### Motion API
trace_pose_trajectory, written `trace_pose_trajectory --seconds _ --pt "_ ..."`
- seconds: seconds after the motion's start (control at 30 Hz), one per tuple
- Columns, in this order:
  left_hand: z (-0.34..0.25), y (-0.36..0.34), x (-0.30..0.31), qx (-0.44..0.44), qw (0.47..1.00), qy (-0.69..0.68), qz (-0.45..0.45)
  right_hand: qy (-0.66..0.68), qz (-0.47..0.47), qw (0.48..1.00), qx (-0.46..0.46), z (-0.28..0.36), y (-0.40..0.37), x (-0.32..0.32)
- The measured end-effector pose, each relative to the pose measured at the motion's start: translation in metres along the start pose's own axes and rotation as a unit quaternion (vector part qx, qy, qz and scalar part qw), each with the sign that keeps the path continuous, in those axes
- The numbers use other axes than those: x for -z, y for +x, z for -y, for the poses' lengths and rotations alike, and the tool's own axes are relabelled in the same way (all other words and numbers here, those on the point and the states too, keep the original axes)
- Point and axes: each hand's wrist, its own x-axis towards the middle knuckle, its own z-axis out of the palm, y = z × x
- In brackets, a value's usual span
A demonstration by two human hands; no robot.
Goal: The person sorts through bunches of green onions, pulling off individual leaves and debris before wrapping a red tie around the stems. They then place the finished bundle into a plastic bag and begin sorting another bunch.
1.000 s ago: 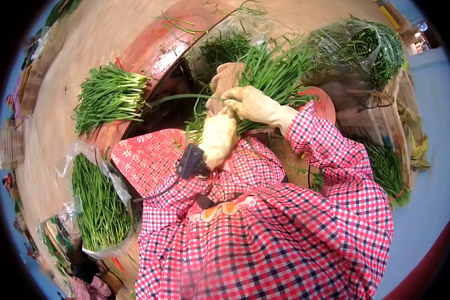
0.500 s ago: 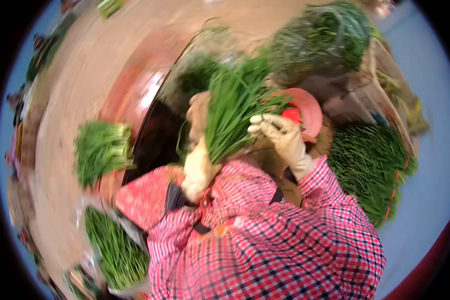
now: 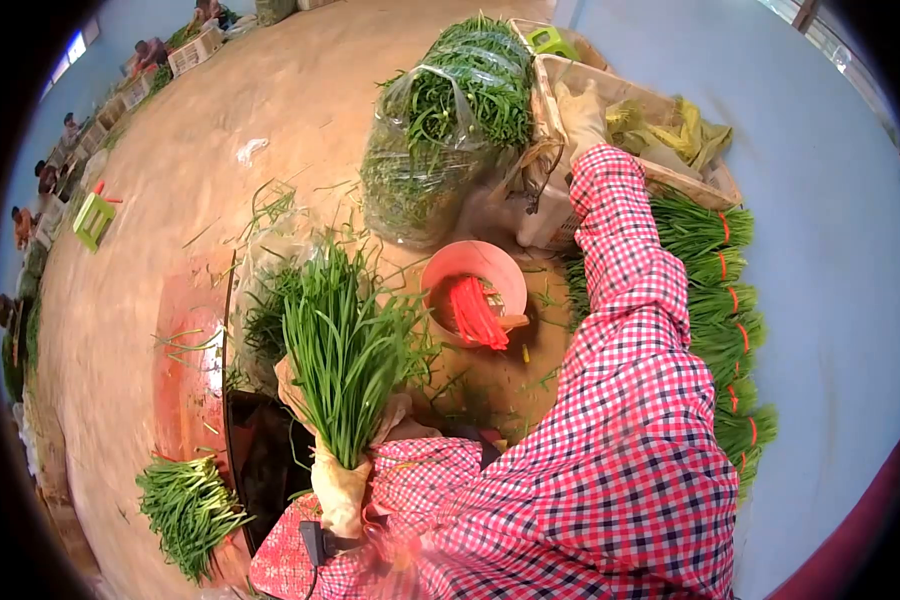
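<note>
My left hand (image 3: pixel 340 492), in a cream glove, is closed around the base of a bunch of garlic chives (image 3: pixel 340 340). The leaves stand up and fan out above my lap. My right hand (image 3: pixel 581 112), gloved too, is stretched far forward over a plastic crate (image 3: pixel 545 95). Its fingers look extended and apart, and I see nothing held in them. Inside that crate, right of the hand, lies a crumpled yellow cloth or sack (image 3: pixel 685 135). A pink bowl (image 3: pixel 515 272) with red strips (image 3: pixel 475 312) stands between my two arms.
A plastic bag of loose greens (image 3: pixel 440 130) stands left of the crate. Tied chive bundles (image 3: pixel 715 290) line the blue wall at right. Another cut bunch (image 3: pixel 190 510) lies at lower left. A green stool (image 3: pixel 93 220) and other people are farther off.
My right hand has moved from beside the chives, up and forward to the crate. My left hand still grips the bunch, now lower and further left in view. The camera view has turned.
</note>
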Motion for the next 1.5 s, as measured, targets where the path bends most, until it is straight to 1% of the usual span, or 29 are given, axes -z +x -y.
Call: trace_pose_trajectory --seconds 0.07,0.1,0.13,0.17,0.2,0.27,0.33,0.4,0.43,0.5,0.53,0.6,0.63,0.73,0.77,0.83,0.93,0.97,1.03,1.07,1.1,1.17,1.2,1.23,1.33,1.37,1.4,1.47,1.5 --pt "-0.001 0.001 0.001 -0.001 1.000 -0.025 0.002 -0.056 0.076 0.995 -0.025 0.030 -0.031 0.021" --pt "-0.006 0.001 0.004 0.032 0.999 -0.038 0.016 -0.041 0.153 0.987 0.008 -0.005 -0.036 -0.005" --pt "0.004 0.004 0.001 -0.028 0.997 -0.073 0.015 0.005 0.191 0.980 0.052 -0.020 -0.066 -0.016" --pt "0.002 0.008 0.000 -0.053 0.992 -0.115 0.017 0.054 0.232 0.967 0.091 -0.035 -0.096 -0.027" --pt "0.001 0.007 0.001 -0.059 0.986 -0.154 0.017 0.155 0.412 0.896 -0.053 -0.028 -0.142 -0.022" --pt "0.007 0.004 0.005 -0.010 0.988 -0.143 0.050 0.158 0.636 0.753 -0.050 -0.035 -0.215 -0.017" --pt "0.003 0.003 0.012 0.014 0.994 -0.094 0.055 0.129 0.767 0.623 -0.084 -0.024 -0.279 0.002" --pt "0.018 0.005 -0.003 0.016 0.975 -0.212 0.061 0.096 0.800 0.581 0.116 -0.053 -0.332 -0.009" --pt "-0.002 0.005 0.011 0.021 0.960 -0.268 0.074 0.146 0.818 0.545 0.111 -0.073 -0.355 -0.021" --pt "0.002 0.004 0.010 0.024 0.955 -0.286 0.069 0.081 0.858 0.505 0.042 0.002 -0.362 0.013" --pt "0.006 0.003 0.008 0.026 0.952 -0.298 0.068 0.144 0.864 0.482 -0.028 0.001 -0.376 0.019" --pt "0.018 0.004 -0.001 0.028 0.947 -0.313 0.074 0.164 0.858 0.486 0.034 -0.003 -0.399 0.010" --pt "0.024 0.003 -0.005 0.028 0.944 -0.320 0.078 0.204 0.845 0.494 0.005 0.015 -0.402 0.017" --pt "0.028 0.002 -0.011 0.029 0.932 -0.354 0.075 0.307 0.826 0.442 -0.165 0.054 -0.406 0.020" --pt "0.029 0.003 -0.010 0.018 0.944 -0.321 0.071 0.370 0.793 0.473 -0.100 0.051 -0.412 0.005" --pt "0.035 0.003 -0.015 0.015 0.937 -0.340 0.076 0.407 0.765 0.484 -0.123 0.062 -0.411 -0.005" --pt "0.041 0.004 -0.016 0.016 0.939 -0.335 0.080 0.399 0.725 0.546 -0.132 0.088 -0.401 -0.017" --pt "0.039 0.001 -0.014 0.019 0.937 -0.338 0.082 0.403 0.707 0.551 -0.185 0.089 -0.404 -0.021" --pt "0.032 0.001 -0.007 0.035 0.900 -0.427 0.082 0.482 0.666 0.528 -0.215 0.078 -0.418 -0.061" --pt "0.029 0.001 -0.003 0.043 0.878 -0.471 0.080 0.440 0.658 0.526 -0.311 0.120 -0.398 -0.035" --pt "0.035 0.002 0.005 0.027 0.914 -0.394 0.097 0.349 0.704 0.598 -0.159 0.123 -0.396 -0.050" --pt "0.042 0.004 0.008 0.027 0.898 -0.425 0.108 0.240 0.708 0.664 -0.020 0.144 -0.394 -0.059" --pt "0.045 0.004 0.011 0.027 0.890 -0.440 0.114 0.233 0.692 0.682 -0.042 0.155 -0.389 -0.053" --pt "0.047 0.005 0.017 0.025 0.908 -0.402 0.118 0.225 0.676 0.699 -0.064 0.170 -0.385 -0.046" --pt "0.060 0.005 0.014 -0.020 0.917 -0.386 0.101 0.143 0.679 0.720 0.001 0.195 -0.377 -0.043" --pt "0.061 0.005 0.013 -0.048 0.929 -0.353 0.097 0.117 0.708 0.696 0.038 0.195 -0.378 -0.059" --pt "0.063 0.006 0.011 -0.075 0.940 -0.321 0.091 0.123 0.717 0.685 0.019 0.194 -0.376 -0.069" --pt "0.065 0.007 0.013 -0.081 0.941 -0.315 0.096 0.135 0.737 0.662 -0.019 0.210 -0.373 -0.066" --pt "0.067 0.007 0.013 -0.081 0.938 -0.324 0.095 0.181 0.699 0.692 -0.013 0.226 -0.370 -0.055"
